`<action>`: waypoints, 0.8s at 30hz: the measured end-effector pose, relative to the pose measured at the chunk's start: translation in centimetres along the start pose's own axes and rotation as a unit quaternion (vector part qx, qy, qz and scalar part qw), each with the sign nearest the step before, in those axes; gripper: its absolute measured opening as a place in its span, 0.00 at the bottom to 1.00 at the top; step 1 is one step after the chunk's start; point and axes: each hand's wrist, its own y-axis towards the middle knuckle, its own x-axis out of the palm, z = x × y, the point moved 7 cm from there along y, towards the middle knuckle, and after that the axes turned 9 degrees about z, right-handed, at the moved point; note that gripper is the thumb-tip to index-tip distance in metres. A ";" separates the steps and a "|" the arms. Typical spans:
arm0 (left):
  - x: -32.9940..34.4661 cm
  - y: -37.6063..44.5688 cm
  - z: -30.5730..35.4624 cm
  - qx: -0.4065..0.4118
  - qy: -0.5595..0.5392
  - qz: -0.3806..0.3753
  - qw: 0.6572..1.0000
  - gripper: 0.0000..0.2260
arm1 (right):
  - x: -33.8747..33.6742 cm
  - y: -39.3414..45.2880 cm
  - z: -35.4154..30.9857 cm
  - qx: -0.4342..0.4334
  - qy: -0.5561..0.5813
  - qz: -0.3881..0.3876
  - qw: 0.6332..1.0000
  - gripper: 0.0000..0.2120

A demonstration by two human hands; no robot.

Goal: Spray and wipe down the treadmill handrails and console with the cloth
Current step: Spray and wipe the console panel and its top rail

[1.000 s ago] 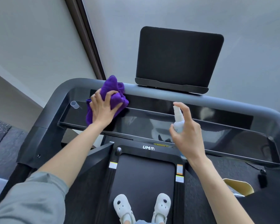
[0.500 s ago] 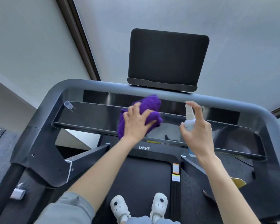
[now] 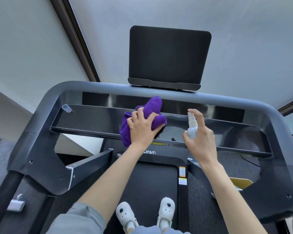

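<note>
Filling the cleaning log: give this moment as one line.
left hand presses purple cloth on console | right hand holds spray bottle

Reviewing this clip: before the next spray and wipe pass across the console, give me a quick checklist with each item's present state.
1. Left hand grips the purple cloth: ok.
2. Cloth pressed on the glossy console shelf: ok.
3. Right hand holds the spray bottle, forefinger over its top: ok.
4. Nozzle aimed at the console: cannot tell.
5. Loose clear cap on the shelf's left end, in a wipe's path: not ok.
6. Liquid left in the bottle: cannot tell.
</note>
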 end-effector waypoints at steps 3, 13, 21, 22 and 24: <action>-0.9 0.1 -1.7 -0.017 -0.056 -0.004 0.998 0.17 | -0.5 0.6 -0.3 -0.018 -0.018 0.018 1.000 0.32; -6.5 -0.7 -9.7 -0.230 -0.205 0.070 0.949 0.19 | -2.5 2.8 -0.1 0.001 -0.005 0.106 0.994 0.28; -7.2 -0.9 -7.3 -0.205 -0.249 0.067 0.944 0.18 | -3.2 0.6 0.9 0.003 -0.037 0.089 0.995 0.30; -7.1 -1.0 -7.1 -0.204 -0.251 0.064 0.944 0.18 | -3.4 0.0 1.2 0.001 -0.042 0.089 0.995 0.31; -6.9 -1.3 -6.8 -0.198 -0.249 0.060 0.946 0.18 | -3.7 -0.9 1.6 -0.002 -0.051 0.089 0.995 0.31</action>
